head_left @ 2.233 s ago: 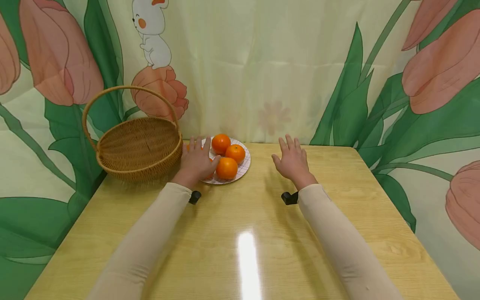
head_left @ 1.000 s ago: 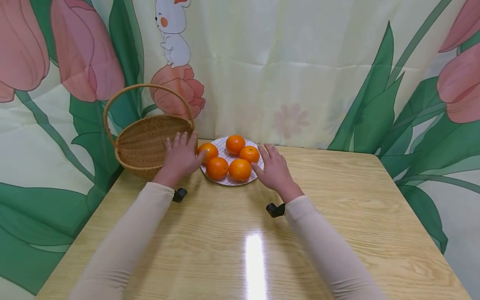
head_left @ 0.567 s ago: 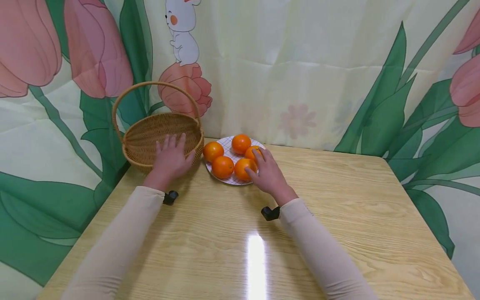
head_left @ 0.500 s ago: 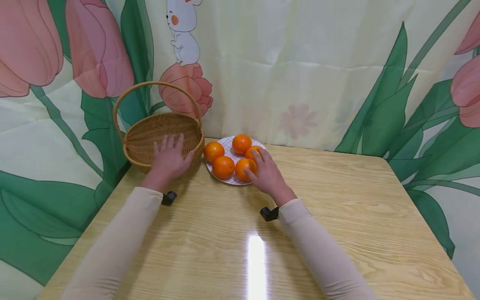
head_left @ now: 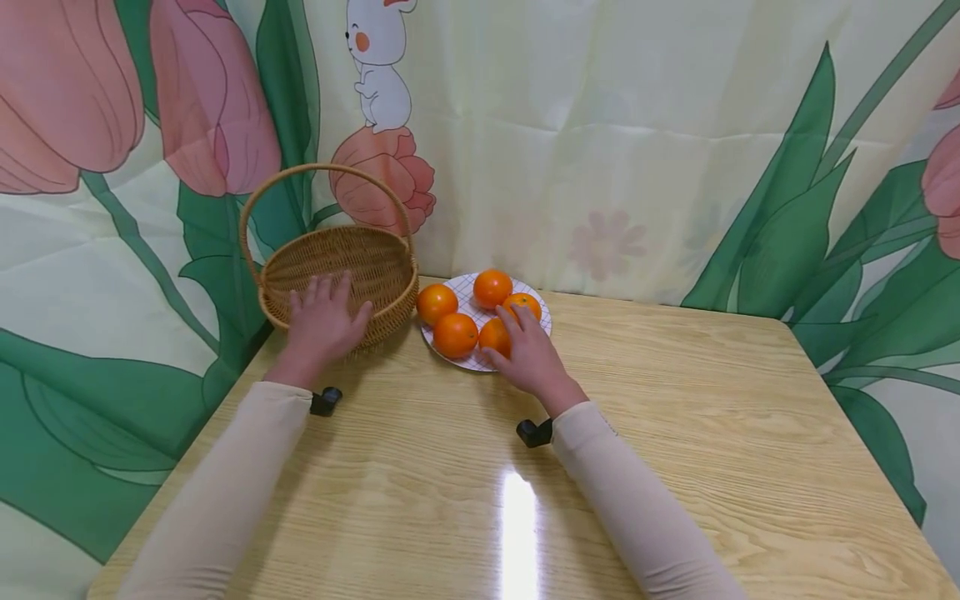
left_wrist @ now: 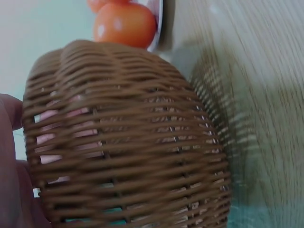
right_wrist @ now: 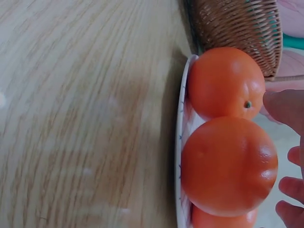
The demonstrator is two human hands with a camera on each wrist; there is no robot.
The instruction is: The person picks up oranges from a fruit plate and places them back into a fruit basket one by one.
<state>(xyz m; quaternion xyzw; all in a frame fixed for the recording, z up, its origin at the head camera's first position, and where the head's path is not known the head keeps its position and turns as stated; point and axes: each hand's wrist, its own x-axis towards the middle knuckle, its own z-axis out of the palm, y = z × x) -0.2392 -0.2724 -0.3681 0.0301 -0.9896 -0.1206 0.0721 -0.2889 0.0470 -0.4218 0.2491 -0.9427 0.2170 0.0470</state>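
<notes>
A wicker basket (head_left: 393, 315) with a tall hoop handle stands at the back left. My left hand (head_left: 318, 325) hovers at its near rim with fingers spread loosely; the left wrist view shows the thumb (left_wrist: 10, 111) beside the woven wall (left_wrist: 133, 137). To the basket's right lies a white checked plate (head_left: 463, 289) bearing several oranges. My right hand (head_left: 532, 354) is over the near right orange (head_left: 492, 336), partly hiding it. In the right wrist view, its loosely bent fingers (right_wrist: 290, 187) are beside an orange (right_wrist: 228, 166), with a visible gap.
The wooden table (head_left: 420, 483) extends in front of the plate and off to the right. A printed curtain (head_left: 600, 150) with tulips and a rabbit hangs right behind the table's back edge. A black wrist mount (head_left: 534, 433) sits under the right wrist.
My left hand has moved left from over the plate to the basket's near rim. My right hand has come left from above the table to the oranges. The head view has shifted slightly.
</notes>
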